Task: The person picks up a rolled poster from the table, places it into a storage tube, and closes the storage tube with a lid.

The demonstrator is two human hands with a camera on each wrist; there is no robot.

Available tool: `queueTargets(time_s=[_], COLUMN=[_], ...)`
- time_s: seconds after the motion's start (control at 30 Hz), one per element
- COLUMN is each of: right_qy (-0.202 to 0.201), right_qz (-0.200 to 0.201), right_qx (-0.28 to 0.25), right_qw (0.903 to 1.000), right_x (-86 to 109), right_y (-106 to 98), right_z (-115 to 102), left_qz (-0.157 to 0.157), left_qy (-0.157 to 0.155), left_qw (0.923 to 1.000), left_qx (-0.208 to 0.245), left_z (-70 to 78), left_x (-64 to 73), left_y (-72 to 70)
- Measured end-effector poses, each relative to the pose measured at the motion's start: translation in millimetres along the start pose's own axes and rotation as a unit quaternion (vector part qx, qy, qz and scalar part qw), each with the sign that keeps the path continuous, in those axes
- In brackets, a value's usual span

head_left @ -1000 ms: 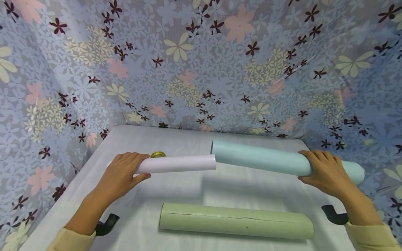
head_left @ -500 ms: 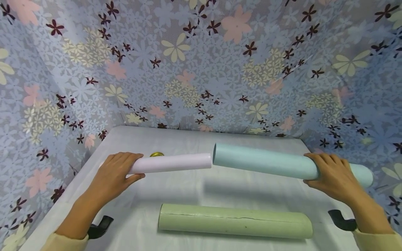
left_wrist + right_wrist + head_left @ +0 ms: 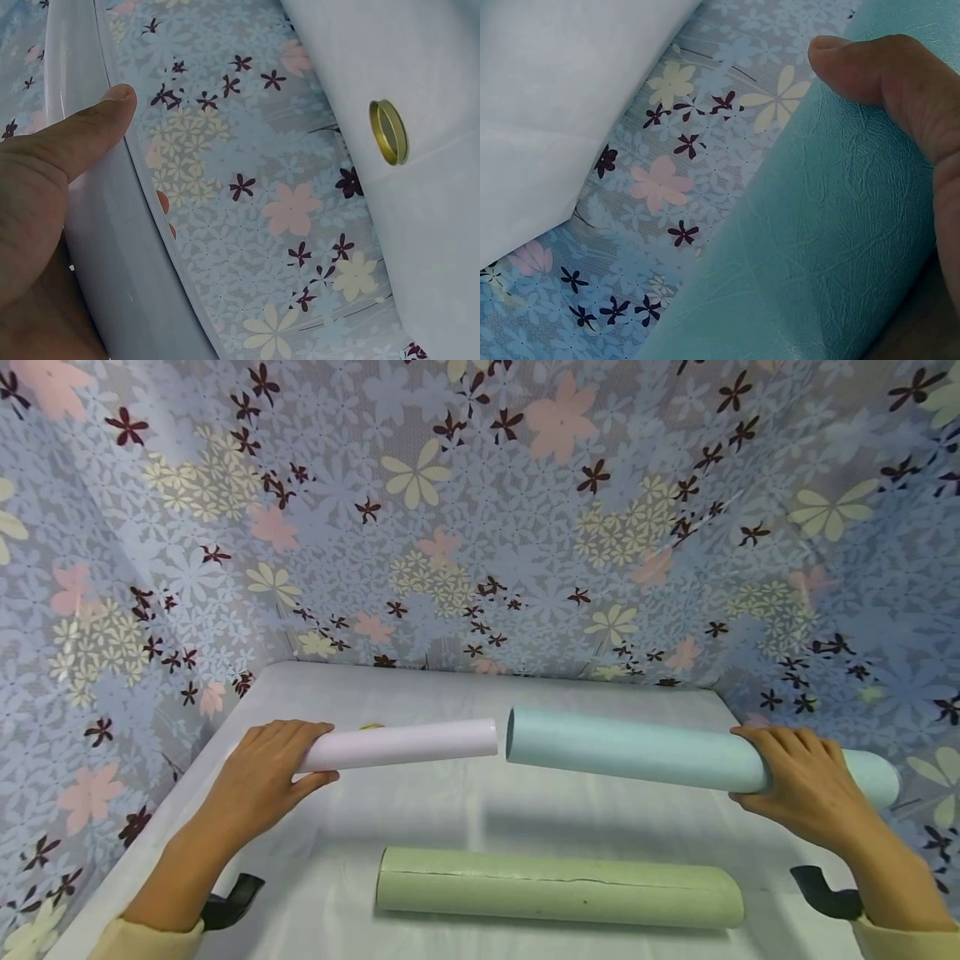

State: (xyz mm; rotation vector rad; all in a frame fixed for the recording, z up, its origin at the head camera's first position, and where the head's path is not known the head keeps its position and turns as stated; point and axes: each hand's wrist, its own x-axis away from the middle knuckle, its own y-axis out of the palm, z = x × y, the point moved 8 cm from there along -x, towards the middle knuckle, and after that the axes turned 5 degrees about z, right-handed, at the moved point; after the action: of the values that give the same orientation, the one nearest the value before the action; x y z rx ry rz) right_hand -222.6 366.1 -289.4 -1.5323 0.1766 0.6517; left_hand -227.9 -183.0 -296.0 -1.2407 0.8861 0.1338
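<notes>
Lilac tube (image 3: 405,745) outside blue tube (image 3: 637,750)

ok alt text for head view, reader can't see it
The left hand holds a whitish roll, the right hand a light blue roll, ends facing across a gap above a white table; a green roll lies nearer, floral fabric behind.

Head-view gold ring (image 3: 372,726) mostly behind lilac tube (image 3: 399,745)
</notes>
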Motion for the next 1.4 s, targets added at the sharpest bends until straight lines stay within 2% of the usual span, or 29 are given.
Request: queueTargets(time_s=[0.53,0.87,1.4], right_qy=[-0.009,-0.012,-0.024], right_qz=[0.015,0.014,0.011], right_qx=[0.000,0.001,0.009], right_qw=[0.9999,0.9998,0.9996], right_x=[0.9,-0.3,-2.6], right_y=[-7,-7,-7], right_z=[-7,-10,-16], left_qz=[0.006,-0.007,-0.020], left_qy=[0.007,0.003,0.015], left_qw=[0.9999,1.0000,0.9997], left_qx=[-0.005,-0.003,-0.004], left_z=[1.2,4.4,13.3], left_x=[-2.7,-5.9,-11.2], left_y=[-1.6,0.6,6.8])
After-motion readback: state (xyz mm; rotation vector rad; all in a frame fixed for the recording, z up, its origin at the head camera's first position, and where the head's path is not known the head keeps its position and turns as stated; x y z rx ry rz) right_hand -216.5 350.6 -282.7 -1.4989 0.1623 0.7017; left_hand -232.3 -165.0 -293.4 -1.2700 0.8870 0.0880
